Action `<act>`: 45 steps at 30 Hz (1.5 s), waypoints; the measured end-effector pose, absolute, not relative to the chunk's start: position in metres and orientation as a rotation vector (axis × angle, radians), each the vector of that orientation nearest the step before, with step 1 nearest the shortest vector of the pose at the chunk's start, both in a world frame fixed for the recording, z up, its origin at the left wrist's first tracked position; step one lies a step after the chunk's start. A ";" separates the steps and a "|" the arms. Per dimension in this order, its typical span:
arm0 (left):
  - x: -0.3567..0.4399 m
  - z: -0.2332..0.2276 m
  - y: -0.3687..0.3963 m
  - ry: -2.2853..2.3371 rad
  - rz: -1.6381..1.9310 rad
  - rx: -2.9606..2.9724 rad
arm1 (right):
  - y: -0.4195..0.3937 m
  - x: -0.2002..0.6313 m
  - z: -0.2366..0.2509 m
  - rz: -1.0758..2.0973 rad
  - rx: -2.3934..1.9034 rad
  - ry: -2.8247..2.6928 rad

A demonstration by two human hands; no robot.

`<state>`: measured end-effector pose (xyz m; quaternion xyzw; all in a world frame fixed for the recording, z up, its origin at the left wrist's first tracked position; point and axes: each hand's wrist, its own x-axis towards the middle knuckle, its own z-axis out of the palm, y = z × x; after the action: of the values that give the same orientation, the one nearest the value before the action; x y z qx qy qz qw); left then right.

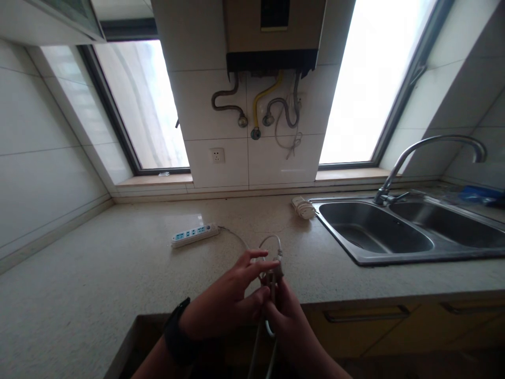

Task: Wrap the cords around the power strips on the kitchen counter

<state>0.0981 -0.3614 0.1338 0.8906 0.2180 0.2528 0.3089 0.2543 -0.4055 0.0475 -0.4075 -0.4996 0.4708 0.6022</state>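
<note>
A folded cable [272, 263] is gripped by both the left hand [229, 302] and right hand [286, 310] — part gathered, while the rest trails far-left to the strip [195, 235], not yet coiled.

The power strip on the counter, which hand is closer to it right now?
Left. The left hand sits just below and to the right of the power strip; the right hand is farther right, gripping the white cord.

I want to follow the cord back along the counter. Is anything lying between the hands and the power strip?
Nothing visible does. Both hands, left hand and right hand, hold the cord bunched; the bare counter runs from them to the power strip.
</note>
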 end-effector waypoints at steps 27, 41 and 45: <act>-0.040 -0.003 -0.141 1.997 0.575 2.659 | -0.420 0.348 0.137 0.169 -1.119 -1.779; 0.105 0.040 -0.279 0.623 1.233 0.813 | -0.352 0.303 0.189 -0.236 -0.766 -1.952; 0.125 0.061 -0.280 0.314 1.250 0.736 | -0.341 0.283 0.188 -0.161 -0.726 -2.035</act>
<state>0.1255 -0.2801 0.0614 0.3351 0.1430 0.5692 0.7371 0.2834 -0.3414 0.1882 -0.2960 -0.8298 -0.0656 0.4685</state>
